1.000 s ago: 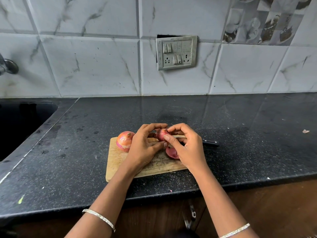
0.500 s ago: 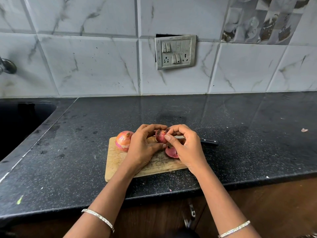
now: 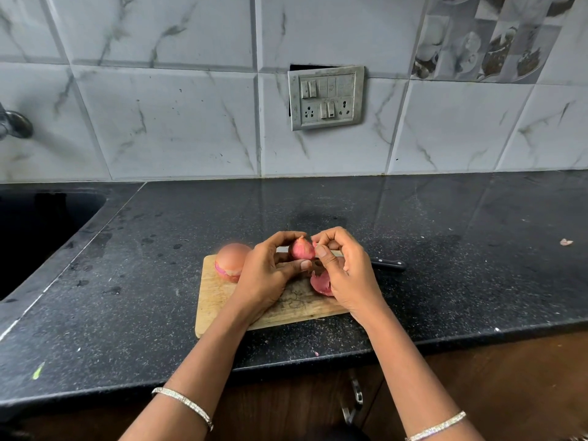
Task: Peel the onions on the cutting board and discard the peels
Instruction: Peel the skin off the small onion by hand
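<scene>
A small red onion (image 3: 301, 249) is held just above the wooden cutting board (image 3: 219, 303). My left hand (image 3: 265, 275) grips it from the left with thumb and fingers curled round it. My right hand (image 3: 345, 275) pinches the onion's skin at its right side and top. A loose red peel (image 3: 319, 284) lies on the board under my right hand. A larger onion (image 3: 230, 261), its skin still on, sits at the board's far left corner.
A black-handled knife (image 3: 389, 265) lies behind my right hand, handle pointing right. The dark sink (image 3: 38, 230) is at the left. A scrap of peel (image 3: 565, 241) lies far right on the black counter. The counter's front edge runs just below the board.
Both hands stay on the small onion; my right fingers have shifted slightly along its skin. The board and the larger onion have not moved.
</scene>
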{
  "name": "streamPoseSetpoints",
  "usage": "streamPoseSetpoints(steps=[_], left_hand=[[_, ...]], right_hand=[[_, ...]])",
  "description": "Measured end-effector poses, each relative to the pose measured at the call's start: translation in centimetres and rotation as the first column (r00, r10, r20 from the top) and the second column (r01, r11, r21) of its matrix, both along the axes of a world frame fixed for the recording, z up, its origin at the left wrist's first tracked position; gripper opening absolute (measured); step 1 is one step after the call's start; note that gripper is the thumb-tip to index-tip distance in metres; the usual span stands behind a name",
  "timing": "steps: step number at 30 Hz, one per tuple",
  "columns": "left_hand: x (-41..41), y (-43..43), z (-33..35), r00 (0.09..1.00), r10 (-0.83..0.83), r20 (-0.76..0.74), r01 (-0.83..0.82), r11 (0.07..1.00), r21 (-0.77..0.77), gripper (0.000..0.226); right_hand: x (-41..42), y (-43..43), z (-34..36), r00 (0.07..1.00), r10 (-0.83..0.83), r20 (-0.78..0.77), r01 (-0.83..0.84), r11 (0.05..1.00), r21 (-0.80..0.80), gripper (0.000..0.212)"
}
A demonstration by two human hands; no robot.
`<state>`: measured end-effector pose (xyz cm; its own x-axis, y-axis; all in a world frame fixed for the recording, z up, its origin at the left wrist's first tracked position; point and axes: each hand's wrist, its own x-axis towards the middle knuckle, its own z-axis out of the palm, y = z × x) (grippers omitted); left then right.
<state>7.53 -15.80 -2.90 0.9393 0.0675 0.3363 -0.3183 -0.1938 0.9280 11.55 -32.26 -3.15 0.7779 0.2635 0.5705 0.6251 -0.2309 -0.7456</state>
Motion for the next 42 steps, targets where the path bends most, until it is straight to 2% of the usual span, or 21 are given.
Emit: streamPoseSetpoints(steps=[6, 10, 16, 23, 32, 42], left_hand=[[-0.02, -0.04, -0.12, 1.000, 0.019, 0.020, -0.019, 1.000, 0.017, 0.043], [-0.09, 0.02, -0.04, 1.000, -0.001, 0.019, 0.001, 1.000, 0.011, 0.042], [-0.34, 0.02, 0.16, 0.998, -0.058, 0.035, 0.060, 0.998, -0.035, 0.042], [-0.25, -0.04, 0.22, 0.982, -0.188, -0.036, 0.177, 0.964, -0.200, 0.037], [-0.18, 0.22, 0.32, 0.973, -0.206, -0.104, 0.186, 0.967, -0.176, 0.036], [-0.28, 0.32, 0.42, 0.976, -0.188, -0.112, 0.164, 0.967, -0.193, 0.032]], right_hand=[[-0.14, -0.10, -0.19, 0.993, -0.107, -0.049, 0.113, 0.985, 0.134, 0.010], [-0.17, -0.12, -0.12, 0.988, -0.148, -0.040, 0.150, 0.986, 0.075, 0.021], [-0.65, 0.03, 0.43, 1.000, 0.010, -0.001, -0.010, 1.000, -0.013, 0.030], [-0.29, 0.01, 0.29, 1.000, -0.013, 0.002, 0.013, 0.999, -0.051, 0.021], [-0.53, -0.01, 0.52, 0.999, 0.033, -0.013, -0.034, 0.998, -0.050, 0.014], [-0.22, -0.11, 0.23, 0.994, 0.089, -0.064, -0.094, 0.993, -0.074, 0.013]])
